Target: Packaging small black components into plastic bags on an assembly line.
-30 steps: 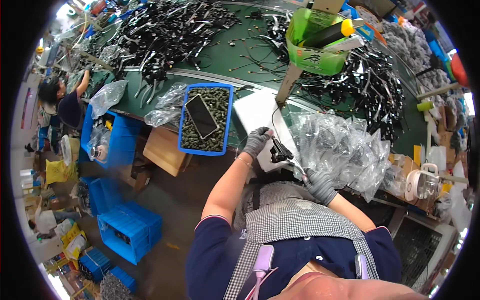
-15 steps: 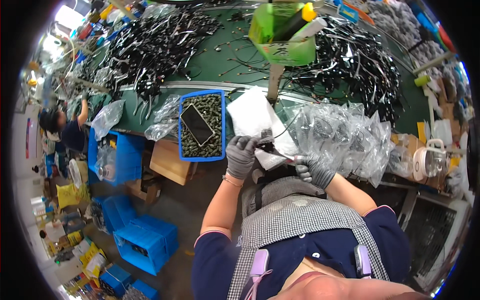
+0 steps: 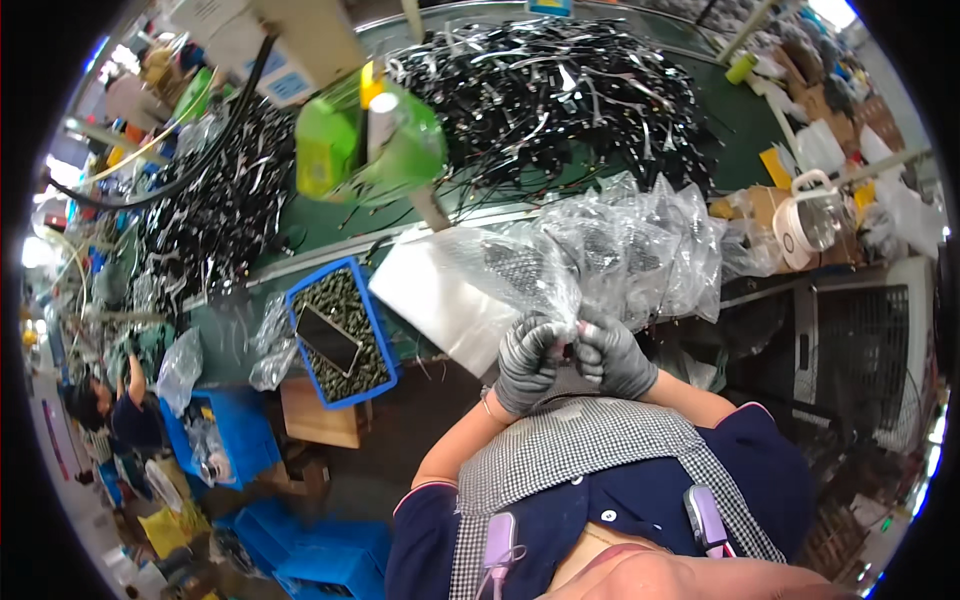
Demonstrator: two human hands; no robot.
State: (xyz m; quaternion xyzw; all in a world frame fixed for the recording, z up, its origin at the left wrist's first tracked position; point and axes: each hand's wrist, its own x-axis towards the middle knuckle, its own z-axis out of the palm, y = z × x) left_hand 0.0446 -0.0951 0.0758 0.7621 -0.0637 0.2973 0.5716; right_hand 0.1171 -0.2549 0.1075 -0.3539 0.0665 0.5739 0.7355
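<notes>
My left hand (image 3: 528,362) and my right hand (image 3: 612,355), both in grey gloves, are close together at the table's near edge. Their fingers pinch the gathered edge of a clear plastic bag (image 3: 530,262), which stretches away from them over the bench. Whatever small piece may lie between the fingertips is hidden. A white foam-like sheet (image 3: 432,302) lies flat to the left, its near corner by my left hand. Further left, a blue tray (image 3: 388,342) holds many small dark green parts, with a dark-screened phone (image 3: 328,340) resting on them.
More clear bags (image 3: 655,250) are heaped to the right. Piles of black cables (image 3: 560,90) cover the green bench. A green holder (image 3: 370,150) with pens stands on a post. Right of the bags is a glass kettle (image 3: 808,225). Another person (image 3: 130,410) works at far left.
My view has swung, so the bench appears shifted leftward. Both hands have come together on the clear bag. The thin tool seen earlier in my right hand is no longer visible.
</notes>
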